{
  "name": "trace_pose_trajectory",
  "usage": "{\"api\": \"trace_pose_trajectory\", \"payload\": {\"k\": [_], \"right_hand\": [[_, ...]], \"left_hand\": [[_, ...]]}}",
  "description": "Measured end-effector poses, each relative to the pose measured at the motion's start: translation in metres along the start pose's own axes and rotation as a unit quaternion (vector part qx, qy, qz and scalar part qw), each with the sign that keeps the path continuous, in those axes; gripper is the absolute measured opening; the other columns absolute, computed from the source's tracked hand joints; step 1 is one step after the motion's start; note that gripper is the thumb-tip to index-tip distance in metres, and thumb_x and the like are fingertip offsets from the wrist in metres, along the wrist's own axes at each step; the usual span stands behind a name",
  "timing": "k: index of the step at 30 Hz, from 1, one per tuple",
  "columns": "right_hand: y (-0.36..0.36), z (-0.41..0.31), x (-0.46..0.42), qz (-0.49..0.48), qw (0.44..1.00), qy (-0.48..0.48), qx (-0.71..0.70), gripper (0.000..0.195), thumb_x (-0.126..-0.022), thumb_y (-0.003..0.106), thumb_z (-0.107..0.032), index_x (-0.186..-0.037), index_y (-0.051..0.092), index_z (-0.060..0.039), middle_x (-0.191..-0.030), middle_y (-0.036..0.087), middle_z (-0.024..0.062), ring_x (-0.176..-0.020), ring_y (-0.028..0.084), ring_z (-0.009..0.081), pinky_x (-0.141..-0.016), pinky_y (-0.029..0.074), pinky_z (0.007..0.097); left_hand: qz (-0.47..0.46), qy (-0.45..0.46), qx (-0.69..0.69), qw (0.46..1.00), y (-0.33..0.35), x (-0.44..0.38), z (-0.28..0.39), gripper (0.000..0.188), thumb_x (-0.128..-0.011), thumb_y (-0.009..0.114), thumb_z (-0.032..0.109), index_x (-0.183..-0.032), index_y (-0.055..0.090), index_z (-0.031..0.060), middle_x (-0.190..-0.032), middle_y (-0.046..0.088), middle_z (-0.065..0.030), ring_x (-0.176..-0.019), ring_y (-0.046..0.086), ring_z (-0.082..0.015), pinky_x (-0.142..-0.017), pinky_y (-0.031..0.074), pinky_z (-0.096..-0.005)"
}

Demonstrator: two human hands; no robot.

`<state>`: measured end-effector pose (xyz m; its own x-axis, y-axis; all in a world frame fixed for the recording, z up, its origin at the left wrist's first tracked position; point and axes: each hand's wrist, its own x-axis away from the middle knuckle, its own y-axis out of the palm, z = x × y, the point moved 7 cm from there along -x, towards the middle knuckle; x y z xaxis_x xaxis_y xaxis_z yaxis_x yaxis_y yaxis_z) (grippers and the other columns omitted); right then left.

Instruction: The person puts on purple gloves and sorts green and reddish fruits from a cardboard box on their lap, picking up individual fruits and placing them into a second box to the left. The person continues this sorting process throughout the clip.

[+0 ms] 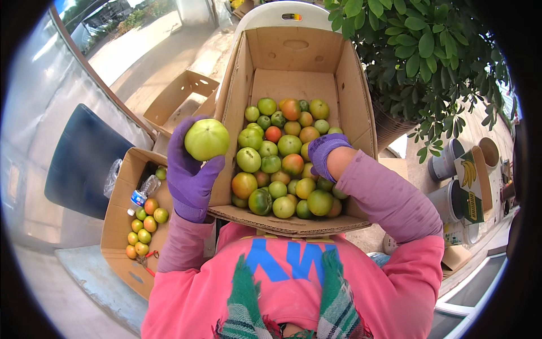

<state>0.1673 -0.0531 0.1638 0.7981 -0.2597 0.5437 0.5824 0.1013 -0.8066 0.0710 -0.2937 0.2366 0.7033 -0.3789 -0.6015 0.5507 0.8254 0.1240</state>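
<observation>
A large pale green tomato [207, 139] rests in my left hand [189, 173], which wears a purple glove and holds it up beside the cardboard box's left wall. Inside the open cardboard box [292, 80] lie several tomatoes, mostly green, some blushed orange, one small red tomato [273, 134] among them. My right hand [327, 153], gloved alike, reaches into the box at the right side of the pile. Its fingers point down among the tomatoes and are mostly hidden, so whether they grip one cannot be seen.
The box sits on a white plastic chair [311, 12]. At left, a second cardboard box [114, 229] holds several tomatoes, a plastic bottle [144, 194] and red-handled shears [147, 262]. Another box [182, 91] stands behind. A leafy potted plant [417, 46] overhangs the right side, near buckets [444, 161].
</observation>
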Motion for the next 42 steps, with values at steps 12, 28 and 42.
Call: {"api": "trace_pose_trajectory", "payload": {"k": [12, 28, 42], "right_hand": [[0.012, -0.014, -0.019, 0.029, 0.995, -0.034, 0.089, 0.036, -0.072, 0.081, -0.023, -0.107, 0.078, -0.0172, -0.109, 0.075, 0.0063, -0.103, 0.072, 0.0266, -0.081, 0.057, 0.0413], [-0.033, 0.006, 0.007, 0.229, 0.965, -0.046, -0.116, 0.04, -0.084, 0.071, -0.037, -0.11, 0.061, -0.0077, -0.101, 0.07, 0.0145, -0.099, 0.067, 0.034, -0.082, 0.054, 0.047], [-0.068, 0.037, 0.041, 0.378, 0.81, -0.083, -0.44, 0.054, -0.086, 0.071, -0.043, -0.118, 0.067, 0.0001, -0.1, 0.072, 0.0177, -0.094, 0.071, 0.0292, -0.085, 0.055, 0.039]], "left_hand": [[0.152, -0.239, -0.366, 0.886, -0.299, 0.053, -0.153, 0.064, -0.076, 0.087, 0.013, -0.132, 0.057, 0.0007, -0.116, 0.065, -0.0108, -0.099, 0.063, -0.0201, -0.089, 0.053, -0.0316], [-0.045, -0.459, -0.563, 0.686, -0.382, 0.152, -0.315, 0.079, -0.072, 0.085, 0.03, -0.139, 0.051, 0.0066, -0.116, 0.069, -0.0203, -0.104, 0.068, -0.0283, -0.091, 0.055, -0.0368], [0.111, -0.122, -0.335, 0.928, -0.212, 0.0, -0.108, 0.048, -0.094, 0.069, 0.012, -0.138, 0.053, 0.0005, -0.125, 0.064, -0.0121, -0.107, 0.062, -0.0188, -0.093, 0.051, -0.0309]]}}
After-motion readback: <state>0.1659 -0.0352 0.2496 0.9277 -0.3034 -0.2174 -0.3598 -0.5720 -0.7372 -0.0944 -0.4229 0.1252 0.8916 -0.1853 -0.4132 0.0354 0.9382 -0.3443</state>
